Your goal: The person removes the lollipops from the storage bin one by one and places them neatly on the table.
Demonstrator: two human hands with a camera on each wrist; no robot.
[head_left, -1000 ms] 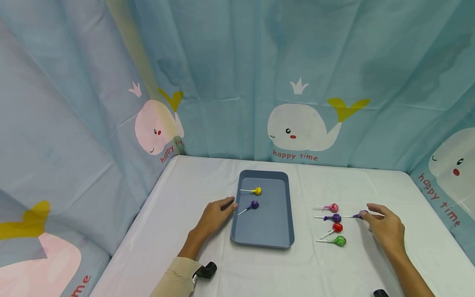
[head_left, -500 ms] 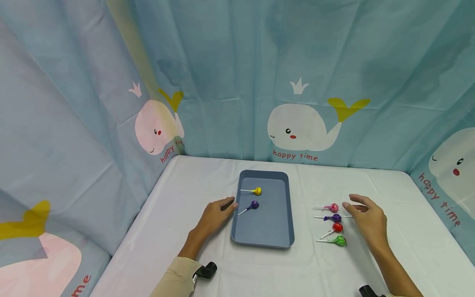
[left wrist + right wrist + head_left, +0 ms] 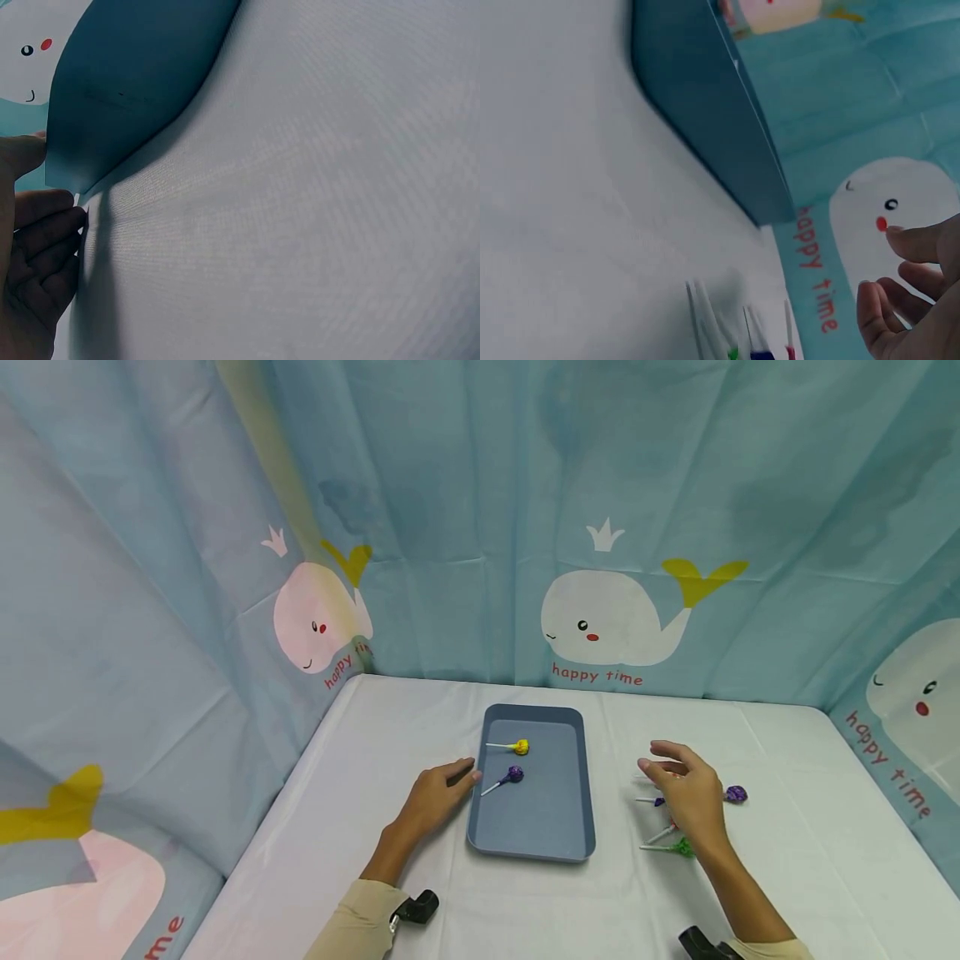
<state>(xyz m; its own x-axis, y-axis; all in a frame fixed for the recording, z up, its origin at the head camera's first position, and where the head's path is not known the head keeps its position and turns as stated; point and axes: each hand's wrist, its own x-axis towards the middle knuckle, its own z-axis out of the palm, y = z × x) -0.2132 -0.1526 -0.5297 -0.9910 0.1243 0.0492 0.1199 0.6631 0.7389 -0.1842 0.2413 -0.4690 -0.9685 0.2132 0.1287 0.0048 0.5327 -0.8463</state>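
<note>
My left hand [image 3: 437, 797] touches the left rim of a grey-blue tray [image 3: 532, 835] with its thumb, fingers loosely bent beside it. Inside the tray lie a yellow lollipop [image 3: 521, 747] and a purple lollipop [image 3: 514, 774]. Above a cluster of lollipops on the right hovers my right hand [image 3: 693, 802], thumb and fingers apart with nothing between them. It partly covers a green lollipop [image 3: 683, 847], a red lollipop [image 3: 672, 826], a purple lollipop [image 3: 659, 802] and a pink one. Another purple lollipop [image 3: 737, 794] shows to the right of this hand.
A white cloth [image 3: 390, 727] covers the table. Blue curtains [image 3: 465, 527] with whale prints hang behind and at both sides. Black wrist cameras sit at the left sleeve [image 3: 356, 918] and the right sleeve [image 3: 765, 948].
My right hand has let go of the far-right purple lollipop and moved left over the other lollipops. The left hand and the tray have stayed still.
</note>
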